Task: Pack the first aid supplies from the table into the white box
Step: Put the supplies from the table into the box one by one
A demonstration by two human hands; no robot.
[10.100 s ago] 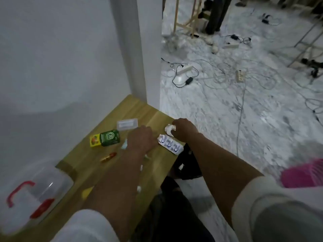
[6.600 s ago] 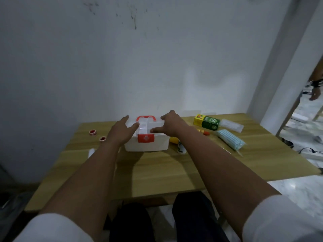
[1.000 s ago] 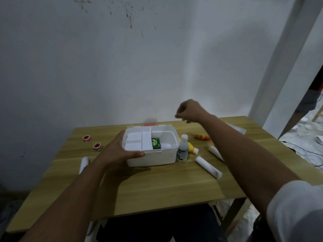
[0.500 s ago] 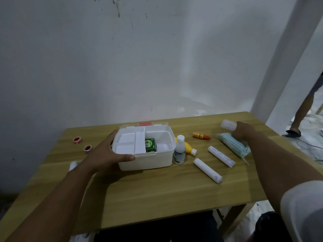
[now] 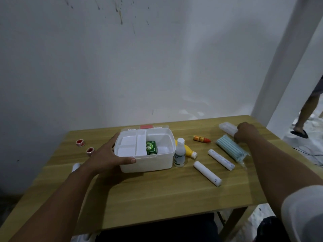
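The open white box (image 5: 148,164) stands mid-table with a white divider tray and a green carton (image 5: 151,148) inside. My left hand (image 5: 108,157) grips its left front corner. My right hand (image 5: 245,131) is at the far right, fingers closed on the clear plastic packet (image 5: 226,128), just behind the pack of blue face masks (image 5: 231,152). Two white bandage rolls (image 5: 207,173) (image 5: 221,159), a white bottle (image 5: 179,155), a yellow bottle (image 5: 189,152) and a small orange tube (image 5: 201,138) lie right of the box.
Two red tape rolls (image 5: 80,142) (image 5: 90,151) sit at the left, and a white roll (image 5: 76,166) peeks out beside my left forearm. The box lid (image 5: 145,127) lies behind the box against the wall. A person's legs (image 5: 309,109) stand past the pillar at right.
My right hand has come down from above the box to the table's far right and closed on the clear packet. My left hand keeps its hold on the box.
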